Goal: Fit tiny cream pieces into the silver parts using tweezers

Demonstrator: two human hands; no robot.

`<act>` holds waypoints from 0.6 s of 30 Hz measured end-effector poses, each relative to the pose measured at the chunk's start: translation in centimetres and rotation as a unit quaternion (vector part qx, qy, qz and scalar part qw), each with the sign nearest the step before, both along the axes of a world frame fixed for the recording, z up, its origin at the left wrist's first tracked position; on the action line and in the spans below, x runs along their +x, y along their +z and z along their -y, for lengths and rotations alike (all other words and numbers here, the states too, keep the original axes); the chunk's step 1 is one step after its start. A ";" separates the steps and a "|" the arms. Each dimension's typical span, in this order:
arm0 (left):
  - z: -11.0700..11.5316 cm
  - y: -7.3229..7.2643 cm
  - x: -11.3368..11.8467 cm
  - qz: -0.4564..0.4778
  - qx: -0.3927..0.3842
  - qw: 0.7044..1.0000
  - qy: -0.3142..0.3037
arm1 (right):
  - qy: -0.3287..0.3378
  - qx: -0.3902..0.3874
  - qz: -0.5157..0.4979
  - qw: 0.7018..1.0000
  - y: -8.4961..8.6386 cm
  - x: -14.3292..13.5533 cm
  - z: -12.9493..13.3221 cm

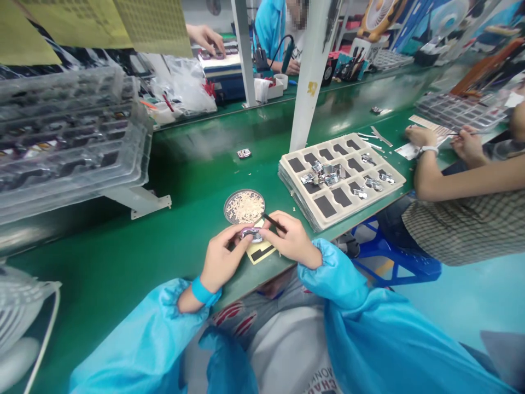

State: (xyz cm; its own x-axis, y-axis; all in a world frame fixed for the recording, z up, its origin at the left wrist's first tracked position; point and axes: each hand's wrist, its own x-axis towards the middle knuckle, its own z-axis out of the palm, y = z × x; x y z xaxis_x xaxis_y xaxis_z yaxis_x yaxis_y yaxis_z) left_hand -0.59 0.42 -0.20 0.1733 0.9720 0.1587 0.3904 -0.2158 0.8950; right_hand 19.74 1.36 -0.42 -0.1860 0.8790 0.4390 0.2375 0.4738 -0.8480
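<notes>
My left hand (223,254) grips a small shiny metal and purple part (251,235) between thumb and fingers. My right hand (289,236) holds a thin black tool (274,222), and its thumb touches the right end of the small part. Beneath the part lies a yellow sheet (261,255) with black strips, at the table's front edge. Just beyond my hands stands a round dish (229,219) full of tiny pale pieces. A stacked beige tray (315,217) with metal parts in some pockets is to the right of my right hand.
Another small part (244,154) lies on the green table (184,180). Clear plastic trays (74,180) are stacked at the left on a raised support. A white post (305,104) rises behind the beige tray. At the right, a person's hands (465,143) work near more trays.
</notes>
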 end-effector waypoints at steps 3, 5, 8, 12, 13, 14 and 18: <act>-0.1 -0.1 0.0 0.036 -0.003 0.999 0.033 | -0.022 -0.049 -0.015 0.998 0.1 0.1 0.0; -0.4 0.1 -0.2 0.047 0.011 0.996 0.070 | -0.044 -0.073 -0.023 0.996 0.1 0.1 -0.1; -1.8 0.3 -1.7 -0.004 0.049 0.992 0.117 | -0.047 -0.069 -0.033 0.996 0.1 0.2 -0.3; -7.0 0.0 -5.4 -0.125 0.100 0.973 0.166 | -0.011 -0.024 -0.032 0.999 0.0 0.0 -0.7; -8.8 -0.1 -6.3 -0.131 0.104 0.968 0.189 | -0.006 -0.020 -0.023 1.000 -0.1 -0.1 -0.8; -10.6 -0.1 -7.0 -0.125 0.098 0.966 0.205 | -0.002 -0.019 -0.010 1.000 -0.2 -0.1 -0.8; -16.1 0.7 -8.1 -0.074 0.078 0.969 0.222 | 0.012 -0.012 0.033 0.999 -0.4 -0.3 -0.8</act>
State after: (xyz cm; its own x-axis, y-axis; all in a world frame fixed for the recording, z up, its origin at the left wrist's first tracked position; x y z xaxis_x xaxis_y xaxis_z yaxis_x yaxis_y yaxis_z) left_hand -8.67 16.48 0.46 -0.2242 0.9222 0.3151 0.5980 -0.1251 0.7916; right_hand 19.43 2.14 -0.83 -0.2341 0.8842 0.4042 0.2817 0.4596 -0.8422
